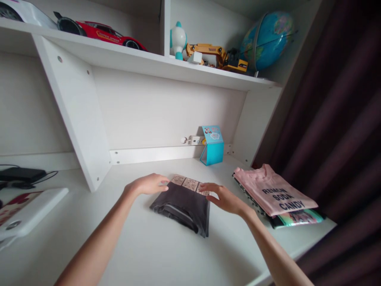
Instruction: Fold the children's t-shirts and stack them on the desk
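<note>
A dark grey T-shirt, folded into a compact block, lies on the white desk in front of me. Its collar faces me, and a strip of pinkish printed squares shows along the far edge. At its far left corner is my left hand, fingers stretched out and thumb apart. My right hand is over the far right side, with fingers extended and the thumb spread below them. Whether the fingertips touch the cloth, I cannot tell for certain. Neither hand grips anything.
To the right, a pink T-shirt tops a stack of folded clothes near the desk edge. A blue desk calendar stands by the back wall. A white device and a black adapter lie left. Overhead, a shelf holds toys and a globe.
</note>
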Demonstrator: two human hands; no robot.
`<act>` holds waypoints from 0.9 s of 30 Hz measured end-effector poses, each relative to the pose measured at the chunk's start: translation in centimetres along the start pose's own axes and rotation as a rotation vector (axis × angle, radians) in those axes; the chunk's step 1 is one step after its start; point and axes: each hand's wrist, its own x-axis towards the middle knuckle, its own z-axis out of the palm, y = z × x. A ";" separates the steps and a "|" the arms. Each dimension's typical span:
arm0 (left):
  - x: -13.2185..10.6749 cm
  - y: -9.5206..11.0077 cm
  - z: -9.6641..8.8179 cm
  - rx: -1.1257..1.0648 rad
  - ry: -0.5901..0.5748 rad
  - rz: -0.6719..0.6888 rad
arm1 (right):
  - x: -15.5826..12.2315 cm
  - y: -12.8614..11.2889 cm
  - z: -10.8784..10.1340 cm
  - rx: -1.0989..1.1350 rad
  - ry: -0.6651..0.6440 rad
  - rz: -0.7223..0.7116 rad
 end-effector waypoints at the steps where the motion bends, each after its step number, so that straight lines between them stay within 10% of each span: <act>1: 0.4 0.6 0.6 -0.003 -0.041 0.035 | 0.6 0.9 0.6 -0.038 -0.018 0.008; 7: 1.4 0.6 2.1 -0.031 -0.104 -0.001 | 0.3 3.2 4.0 -0.153 -0.078 0.115; 13: 1.5 -1.7 1.4 -0.009 0.038 -0.038 | -3.0 -3.3 7.7 -0.364 0.078 0.367; 18: 2.3 -1.0 2.3 0.136 -0.016 -0.060 | -3.2 -7.7 6.2 -0.029 -0.006 0.167; 27: 2.6 -0.4 3.1 0.121 -0.018 -0.033 | 0.7 -2.7 8.6 -0.223 -0.179 0.206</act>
